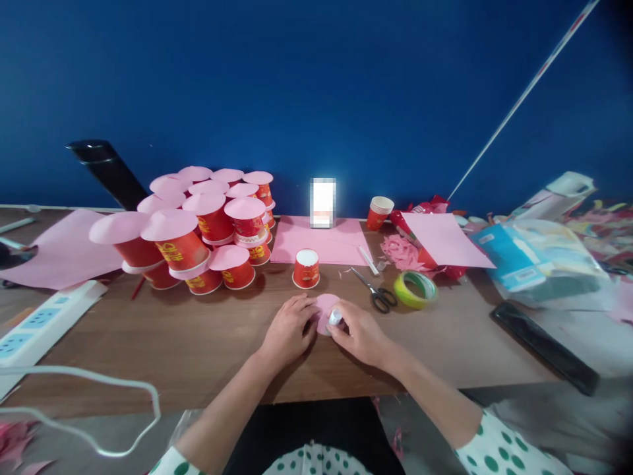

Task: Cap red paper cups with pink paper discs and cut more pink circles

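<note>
Right hand (360, 335) closes round a small white stick (335, 317) over the pink disc (324, 304) on the tabletop (237, 343); left hand (291, 330) curls at the disc's edge, grip unclear. Too light a hold there could let sideways pressure slide or crease it.

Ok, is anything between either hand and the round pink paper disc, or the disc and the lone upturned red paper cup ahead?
Only the small white cylinder in the right hand, held over the disc; the left hand touches the disc's edge. Nothing visible stands between disc and cup.

Brown table (208, 356) under pink disc (325, 304), scissors (380, 299), tape (401, 290).
</note>
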Action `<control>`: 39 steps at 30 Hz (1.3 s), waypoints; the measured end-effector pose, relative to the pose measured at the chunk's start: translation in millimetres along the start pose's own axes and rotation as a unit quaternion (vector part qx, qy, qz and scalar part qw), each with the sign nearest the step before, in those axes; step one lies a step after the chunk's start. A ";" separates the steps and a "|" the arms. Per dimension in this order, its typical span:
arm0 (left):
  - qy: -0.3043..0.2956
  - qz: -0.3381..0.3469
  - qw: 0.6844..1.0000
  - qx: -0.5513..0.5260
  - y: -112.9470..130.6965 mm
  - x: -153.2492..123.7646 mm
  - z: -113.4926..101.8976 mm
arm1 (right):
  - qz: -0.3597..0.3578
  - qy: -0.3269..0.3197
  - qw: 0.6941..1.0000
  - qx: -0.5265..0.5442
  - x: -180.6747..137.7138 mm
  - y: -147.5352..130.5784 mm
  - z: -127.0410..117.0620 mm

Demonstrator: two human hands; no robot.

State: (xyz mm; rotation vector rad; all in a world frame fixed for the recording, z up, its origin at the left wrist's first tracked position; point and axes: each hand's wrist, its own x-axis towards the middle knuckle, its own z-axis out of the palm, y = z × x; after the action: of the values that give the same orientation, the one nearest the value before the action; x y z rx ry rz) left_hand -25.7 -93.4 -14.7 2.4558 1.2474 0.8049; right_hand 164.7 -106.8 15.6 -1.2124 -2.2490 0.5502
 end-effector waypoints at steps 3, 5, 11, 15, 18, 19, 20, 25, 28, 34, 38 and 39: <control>0.001 -0.001 1.000 -0.002 0.1 0.2 -0.1 | -0.014 0.001 1.000 -0.014 0.5 0.2 -3.3; -0.001 -0.004 1.000 -0.003 0.2 0.3 -0.1 | 0.002 0.018 1.000 -0.004 1.3 0.2 -3.7; 0.002 -0.001 1.000 -0.005 1.5 1.0 -0.7 | -0.016 0.015 1.000 0.014 1.2 -1.7 2.2; 0.008 0.004 1.000 -0.003 1.2 0.4 0.0 | 0.005 -0.017 1.000 0.013 0.9 -1.0 -8.0; 0.012 0.005 1.000 -0.002 0.6 0.1 1.0 | 0.050 0.000 0.996 0.072 4.2 3.7 -24.4; 0.011 0.004 1.000 -0.002 0.5 0.1 1.2 | 0.064 0.017 0.993 0.094 6.2 6.5 -29.7; 0.010 0.003 1.000 -0.001 0.5 0.1 1.3 | 0.081 0.041 0.990 0.112 8.5 10.1 -34.1; 0.016 -0.001 1.000 -0.004 0.9 -0.1 -0.1 | 0.132 0.136 0.971 0.144 23.6 36.2 -39.5; 0.018 -0.001 1.000 -0.012 0.9 -1.2 -1.0 | 0.129 0.159 0.975 0.087 32.9 52.4 -34.8; 0.039 -0.027 0.999 -0.012 -1.9 -4.2 1.9 | 0.148 0.188 0.959 -0.151 40.1 76.6 -31.8; 0.055 -0.034 0.998 0.001 -4.8 -4.2 3.9 | 0.171 0.190 0.935 -0.245 37.6 84.1 -32.3; 0.063 -0.040 0.997 0.010 -5.6 -3.9 4.4 | 0.176 0.187 0.931 -0.259 37.0 84.7 -32.1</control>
State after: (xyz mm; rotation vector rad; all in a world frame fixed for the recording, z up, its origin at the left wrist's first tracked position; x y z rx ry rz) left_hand -28.6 -93.2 -22.3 2.3866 1.3938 0.9418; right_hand 221.4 -28.3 1.5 -1.8232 -1.9045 -0.1743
